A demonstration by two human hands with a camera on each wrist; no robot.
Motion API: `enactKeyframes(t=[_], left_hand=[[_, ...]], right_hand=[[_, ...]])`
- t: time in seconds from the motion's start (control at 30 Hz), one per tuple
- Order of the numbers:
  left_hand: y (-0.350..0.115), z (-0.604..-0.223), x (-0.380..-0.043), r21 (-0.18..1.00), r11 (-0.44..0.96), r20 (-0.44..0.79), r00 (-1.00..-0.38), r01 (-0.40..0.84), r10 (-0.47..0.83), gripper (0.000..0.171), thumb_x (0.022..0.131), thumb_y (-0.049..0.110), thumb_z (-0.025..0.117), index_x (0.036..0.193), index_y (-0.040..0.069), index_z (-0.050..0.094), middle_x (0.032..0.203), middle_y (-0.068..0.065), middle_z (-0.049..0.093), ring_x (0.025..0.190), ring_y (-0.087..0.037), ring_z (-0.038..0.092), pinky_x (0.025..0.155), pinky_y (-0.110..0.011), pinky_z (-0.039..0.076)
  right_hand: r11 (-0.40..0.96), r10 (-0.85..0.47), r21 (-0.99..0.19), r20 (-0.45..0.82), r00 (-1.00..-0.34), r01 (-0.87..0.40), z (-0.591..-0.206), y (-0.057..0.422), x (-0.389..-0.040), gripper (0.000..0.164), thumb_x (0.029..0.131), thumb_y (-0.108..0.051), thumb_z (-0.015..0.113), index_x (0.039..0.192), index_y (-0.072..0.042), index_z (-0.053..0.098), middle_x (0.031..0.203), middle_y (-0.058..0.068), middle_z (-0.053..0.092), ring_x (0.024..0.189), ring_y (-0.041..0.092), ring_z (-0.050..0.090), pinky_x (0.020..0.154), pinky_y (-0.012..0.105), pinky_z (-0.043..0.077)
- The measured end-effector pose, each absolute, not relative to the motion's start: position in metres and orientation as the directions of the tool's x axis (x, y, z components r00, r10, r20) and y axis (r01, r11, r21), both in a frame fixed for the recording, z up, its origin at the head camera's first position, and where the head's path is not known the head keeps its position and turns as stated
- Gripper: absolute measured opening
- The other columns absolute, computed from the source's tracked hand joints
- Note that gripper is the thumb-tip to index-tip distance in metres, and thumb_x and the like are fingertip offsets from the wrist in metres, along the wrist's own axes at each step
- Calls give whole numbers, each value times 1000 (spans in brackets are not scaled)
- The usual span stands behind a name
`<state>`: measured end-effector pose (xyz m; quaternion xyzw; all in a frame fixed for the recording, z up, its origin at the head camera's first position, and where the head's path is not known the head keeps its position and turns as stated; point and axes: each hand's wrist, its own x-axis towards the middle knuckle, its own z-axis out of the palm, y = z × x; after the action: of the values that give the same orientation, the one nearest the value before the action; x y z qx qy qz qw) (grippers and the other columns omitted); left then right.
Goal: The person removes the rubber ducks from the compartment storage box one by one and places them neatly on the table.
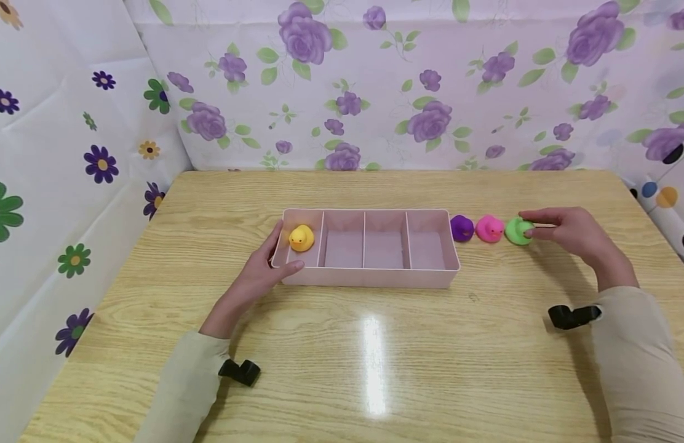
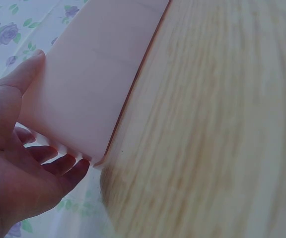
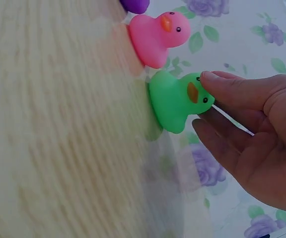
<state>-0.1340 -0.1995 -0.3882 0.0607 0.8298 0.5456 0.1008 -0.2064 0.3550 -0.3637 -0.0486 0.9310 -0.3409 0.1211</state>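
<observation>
A pale pink divided box point(image 1: 369, 278) sits mid-table, its compartments in one row. The leftmost holds a yellow rubber duck point(image 1: 301, 238). My left hand point(image 1: 257, 269) holds the box's left end, thumb on the front side and fingers around the end wall; the left wrist view shows those fingers point(image 2: 76, 173) against the box's end. To the right of the box stand a purple duck point(image 1: 462, 228), a pink duck point(image 1: 490, 228) and a green duck point(image 1: 518, 231) in a line. My right hand point(image 1: 582, 237) pinches the green duck's head between thumb and fingers; the duck sits upright on the table.
The wooden table point(image 1: 320, 357) reaches a flowered cloth point(image 1: 375, 123) at the back, with another patterned cloth point(image 1: 71, 184) along the left. Each sleeve has a black wrist camera mount point(image 1: 573, 317) on its inner side. The purple duck stands right beside the box's right wall.
</observation>
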Motion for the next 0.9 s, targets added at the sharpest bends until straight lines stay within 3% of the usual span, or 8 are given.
enactKeyframes(t=[0.17,0.3,0.43,0.53,0.63,0.7,0.77,0.9], left_hand=[[-199,-388,-134,917,398,-101,-972,-8,213,95,95,23,70,162,20,3,167,-10,6,152,-32,7,118,-53,19],[-200,-389,-136,919,393,-101,-973,-11,209,94,95,23,70,162,21,3,167,-8,6,152,-30,8,118,-52,19],[-199,-390,-136,922,388,-95,-973,-6,210,95,95,22,70,162,20,4,167,-8,7,151,-31,9,118,-53,20],[-199,-390,-137,921,389,-92,-974,-4,208,95,95,22,70,162,19,4,167,-9,8,151,-31,10,118,-52,21],[-200,-390,-137,922,387,-92,-974,-5,207,94,94,22,70,162,19,5,167,-9,9,151,-31,10,118,-52,21],[-200,-390,-137,923,385,-90,-974,-2,210,95,94,21,70,162,19,4,167,-9,9,151,-31,11,118,-53,21],[-200,-389,-136,925,380,-86,-973,1,213,95,94,21,70,162,20,4,167,-9,9,151,-31,11,118,-53,21],[-200,-389,-136,927,374,-83,-973,5,217,95,95,20,70,162,20,4,167,-9,10,151,-32,12,117,-54,23]], right_hand=[[749,-148,-662,-190,-971,15,-355,355,-204,65,100,-41,60,147,1,46,151,29,38,139,50,29,104,69,30],[735,-132,-678,-129,-983,-10,-349,348,-201,65,101,-46,54,145,2,48,147,26,45,136,47,35,104,67,32],[727,-109,-685,-54,-993,-43,-343,338,-197,62,101,-47,53,142,0,53,129,-4,58,131,41,42,101,61,36],[736,-105,-673,-8,-994,-72,-339,329,-194,58,101,-45,55,139,-2,58,112,-23,56,118,16,54,95,36,45],[744,-131,-659,13,-991,-107,-337,320,-192,53,102,-41,56,137,-2,60,122,-7,65,99,-9,50,81,14,42],[750,-158,-649,15,-987,-130,-336,314,-191,51,102,-38,56,136,-1,60,128,11,65,93,-14,47,75,8,40],[749,-184,-646,6,-983,-144,-335,308,-189,50,103,-36,56,136,0,59,134,24,59,98,-7,53,75,6,39],[747,-223,-645,-13,-975,-162,-332,296,-187,50,103,-35,56,137,1,58,136,24,58,115,27,61,75,4,39]])
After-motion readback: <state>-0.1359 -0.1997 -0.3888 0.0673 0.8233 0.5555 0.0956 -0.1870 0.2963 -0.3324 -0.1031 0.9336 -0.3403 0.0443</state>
